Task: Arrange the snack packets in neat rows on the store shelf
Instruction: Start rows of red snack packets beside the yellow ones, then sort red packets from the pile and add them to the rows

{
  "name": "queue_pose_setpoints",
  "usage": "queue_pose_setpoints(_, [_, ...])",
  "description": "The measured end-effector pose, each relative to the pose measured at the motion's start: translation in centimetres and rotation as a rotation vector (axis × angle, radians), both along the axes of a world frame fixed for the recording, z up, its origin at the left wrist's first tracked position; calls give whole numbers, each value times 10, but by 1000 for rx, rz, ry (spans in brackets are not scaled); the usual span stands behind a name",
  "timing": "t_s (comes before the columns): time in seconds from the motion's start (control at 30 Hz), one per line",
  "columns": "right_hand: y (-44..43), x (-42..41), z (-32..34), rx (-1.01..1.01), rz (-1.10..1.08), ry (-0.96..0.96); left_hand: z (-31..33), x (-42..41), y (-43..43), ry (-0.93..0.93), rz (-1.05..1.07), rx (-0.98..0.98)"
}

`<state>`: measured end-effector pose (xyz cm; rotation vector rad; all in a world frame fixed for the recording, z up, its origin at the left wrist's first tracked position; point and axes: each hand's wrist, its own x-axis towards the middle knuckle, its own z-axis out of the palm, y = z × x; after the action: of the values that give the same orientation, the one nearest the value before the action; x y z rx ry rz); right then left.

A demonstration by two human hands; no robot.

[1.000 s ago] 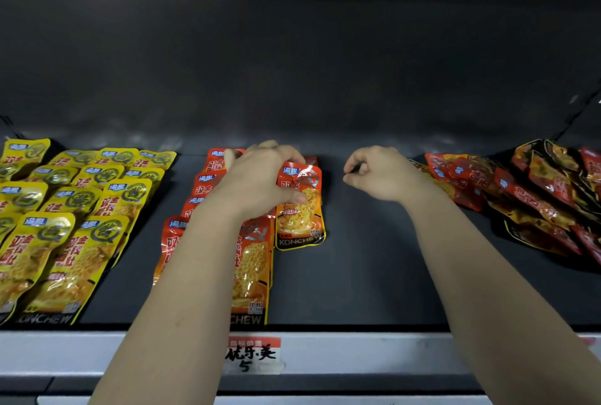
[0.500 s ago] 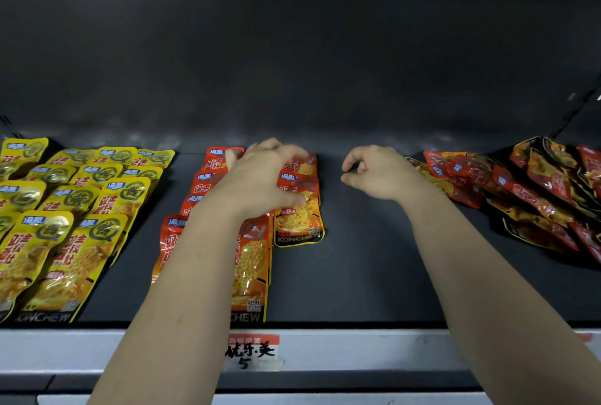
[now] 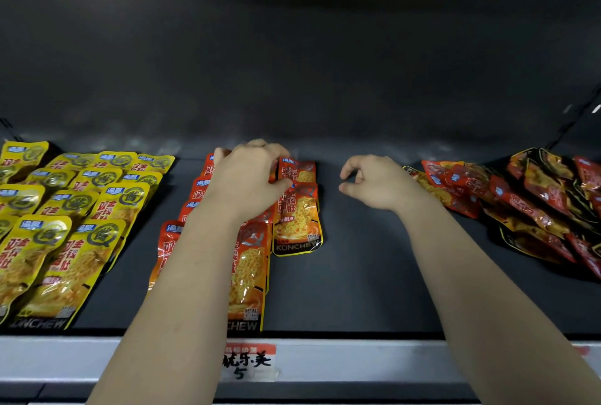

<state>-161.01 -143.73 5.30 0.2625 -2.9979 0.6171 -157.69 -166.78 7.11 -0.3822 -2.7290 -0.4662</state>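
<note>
Shelf (image 3: 357, 274): dark deck across the lower half of the frame.
Yellow packets (image 3: 74, 209): lower left, in overlapping rows running front to back.
Orange packets (image 3: 297, 219): centre, in three columns. The right column is shorter, two packets set towards the back.
Red and black packets (image 3: 536, 209): right edge, in a loose heap.
Your left hand (image 3: 250, 180): lies on the rear orange packets with fingers curled down over them. The thumb touches the top of the right column's front packet. Whether it clamps a packet cannot be told.
Your right hand (image 3: 374, 183): centre right, between the orange packets and the heap, fingers loosely curled, holding nothing.
Price label (image 3: 248, 362): handwritten, on the front rail, bottom centre.
</note>
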Motion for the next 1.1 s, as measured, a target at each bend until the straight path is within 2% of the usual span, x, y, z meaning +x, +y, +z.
queue_pose_setpoints(0.5, [3,17,10,-1,-30,-8,3,1,-1,-45,86,-5])
queue_pose_setpoints(0.8, [8,39,21,96,-65,49,7,9,14,-66,57,-6])
queue_pose_setpoints(1.1, [21,59,17,32,-47,77,13,13,28,116,19,26])
